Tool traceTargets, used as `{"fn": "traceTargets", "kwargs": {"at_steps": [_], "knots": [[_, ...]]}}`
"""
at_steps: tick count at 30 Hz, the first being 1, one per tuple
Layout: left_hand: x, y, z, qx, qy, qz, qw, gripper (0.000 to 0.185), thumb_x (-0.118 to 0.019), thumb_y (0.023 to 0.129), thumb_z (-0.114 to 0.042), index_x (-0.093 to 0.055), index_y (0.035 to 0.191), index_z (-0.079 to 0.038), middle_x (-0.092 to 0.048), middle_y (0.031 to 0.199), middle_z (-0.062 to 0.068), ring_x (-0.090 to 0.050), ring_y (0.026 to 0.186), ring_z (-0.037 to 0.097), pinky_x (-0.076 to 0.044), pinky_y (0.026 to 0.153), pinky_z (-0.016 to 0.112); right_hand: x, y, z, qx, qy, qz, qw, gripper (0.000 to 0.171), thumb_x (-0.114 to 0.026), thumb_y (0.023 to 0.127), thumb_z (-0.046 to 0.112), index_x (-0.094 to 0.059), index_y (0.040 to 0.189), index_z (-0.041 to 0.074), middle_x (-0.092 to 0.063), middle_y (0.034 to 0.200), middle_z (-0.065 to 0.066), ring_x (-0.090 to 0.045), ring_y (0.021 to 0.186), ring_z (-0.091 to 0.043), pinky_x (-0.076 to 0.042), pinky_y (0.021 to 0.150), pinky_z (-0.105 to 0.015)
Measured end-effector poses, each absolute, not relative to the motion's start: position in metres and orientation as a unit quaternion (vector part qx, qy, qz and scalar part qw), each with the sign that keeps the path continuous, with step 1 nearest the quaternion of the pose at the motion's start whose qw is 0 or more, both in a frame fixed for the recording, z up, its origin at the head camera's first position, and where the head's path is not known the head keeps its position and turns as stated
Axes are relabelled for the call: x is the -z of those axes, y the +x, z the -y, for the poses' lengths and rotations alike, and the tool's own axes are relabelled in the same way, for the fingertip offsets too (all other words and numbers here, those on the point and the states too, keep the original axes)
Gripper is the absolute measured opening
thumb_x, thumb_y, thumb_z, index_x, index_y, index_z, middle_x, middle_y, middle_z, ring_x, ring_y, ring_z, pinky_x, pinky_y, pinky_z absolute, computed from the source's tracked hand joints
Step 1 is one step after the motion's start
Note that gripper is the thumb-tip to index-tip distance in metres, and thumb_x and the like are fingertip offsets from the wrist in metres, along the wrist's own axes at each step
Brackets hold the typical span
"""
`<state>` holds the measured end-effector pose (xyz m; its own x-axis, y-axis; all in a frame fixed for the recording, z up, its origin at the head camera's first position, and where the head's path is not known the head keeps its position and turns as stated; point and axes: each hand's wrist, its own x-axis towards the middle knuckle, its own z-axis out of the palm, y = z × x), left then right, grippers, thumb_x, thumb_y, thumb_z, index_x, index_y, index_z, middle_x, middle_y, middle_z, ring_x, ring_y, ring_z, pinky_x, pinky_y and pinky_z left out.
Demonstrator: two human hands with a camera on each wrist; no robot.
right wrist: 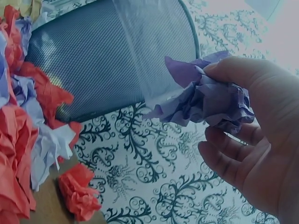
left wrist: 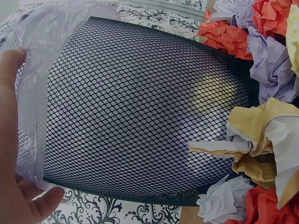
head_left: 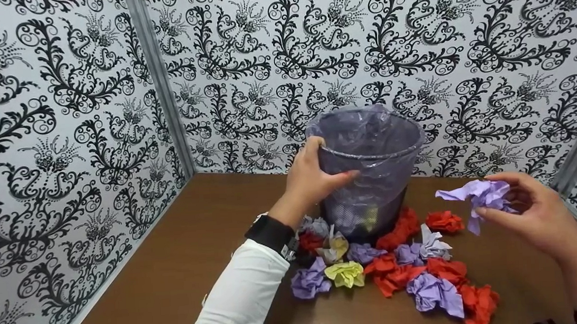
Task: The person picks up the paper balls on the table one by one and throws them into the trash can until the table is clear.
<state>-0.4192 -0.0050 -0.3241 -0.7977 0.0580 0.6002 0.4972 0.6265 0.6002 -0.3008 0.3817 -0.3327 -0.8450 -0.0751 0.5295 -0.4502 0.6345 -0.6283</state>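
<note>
A black mesh wastebasket (head_left: 369, 197) (left wrist: 135, 121) (right wrist: 107, 60) lined with a translucent plastic bag (head_left: 366, 133) stands on the brown table (head_left: 185, 266). My left hand (head_left: 314, 175) (left wrist: 14, 154) grips its rim and upper wall, thumb and fingers curled around the bag's edge. My right hand (head_left: 528, 208) (right wrist: 261, 135) is raised to the right of the basket and pinches a crumpled purple paper ball (head_left: 483, 196) (right wrist: 205, 98). Several crumpled paper balls, red (head_left: 398, 275), purple (head_left: 436, 292) and yellow (head_left: 346, 273), lie on the table in front of the basket.
Black-and-white patterned walls (head_left: 69, 119) enclose the table at the left, back and right, with metal corner strips (head_left: 158, 80). More loose paper (left wrist: 261, 144) presses against the basket's base. A red ball (right wrist: 79, 191) lies apart on the right side.
</note>
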Motion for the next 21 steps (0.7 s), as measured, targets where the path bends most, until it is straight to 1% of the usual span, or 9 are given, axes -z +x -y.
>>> {"fn": "traceTargets", "kwargs": {"at_steps": [3, 7, 12, 17, 21], "knots": [[0.325, -0.419, 0.005, 0.389, -0.154, 0.865, 0.277, 0.09, -0.066, 0.044, -0.089, -0.044, 0.111, -0.034, -0.054, 0.1, -0.013, -0.054, 0.089, 0.008, -0.049, 0.074, 0.031, 0.33, -0.297, -0.377, -0.403, 0.157, 0.864, 0.256, 0.064, -0.084, 0.072, 0.004, -0.056, 0.129, 0.01, -0.062, 0.102, -0.001, -0.065, 0.082, -0.006, -0.056, 0.066, -0.02], [0.325, -0.42, 0.004, 0.373, -0.149, 0.869, 0.291, 0.091, -0.064, 0.044, -0.091, -0.042, 0.111, -0.034, -0.054, 0.096, -0.012, -0.053, 0.087, 0.009, -0.047, 0.071, 0.03, 0.325, -0.293, -0.371, -0.415, 0.16, 0.849, 0.285, 0.065, -0.085, 0.069, 0.0, -0.057, 0.127, 0.007, -0.062, 0.099, -0.003, -0.065, 0.077, -0.009, -0.055, 0.063, -0.019], [0.324, -0.42, 0.004, 0.378, -0.15, 0.866, 0.29, 0.091, -0.064, 0.043, -0.091, -0.043, 0.11, -0.034, -0.053, 0.097, -0.013, -0.053, 0.086, 0.008, -0.047, 0.07, 0.03, 0.316, -0.291, -0.365, -0.431, 0.163, 0.832, 0.308, 0.07, -0.084, 0.066, -0.006, -0.055, 0.129, 0.004, -0.063, 0.099, -0.003, -0.065, 0.076, -0.009, -0.055, 0.061, -0.019], [0.323, -0.418, 0.004, 0.385, -0.149, 0.866, 0.282, 0.091, -0.064, 0.043, -0.091, -0.043, 0.111, -0.034, -0.053, 0.097, -0.013, -0.053, 0.087, 0.008, -0.048, 0.07, 0.031, 0.297, -0.294, -0.358, -0.427, 0.157, 0.835, 0.31, 0.067, -0.085, 0.068, -0.002, -0.056, 0.128, 0.007, -0.062, 0.097, -0.002, -0.064, 0.074, -0.009, -0.054, 0.061, -0.018], [0.323, -0.418, 0.004, 0.383, -0.151, 0.867, 0.282, 0.091, -0.064, 0.043, -0.091, -0.043, 0.111, -0.034, -0.054, 0.099, -0.013, -0.053, 0.087, 0.008, -0.048, 0.071, 0.031, 0.273, -0.299, -0.351, -0.413, 0.159, 0.838, 0.32, 0.065, -0.086, 0.068, 0.001, -0.057, 0.126, 0.008, -0.062, 0.096, 0.0, -0.062, 0.071, -0.009, -0.052, 0.058, -0.016]]}}
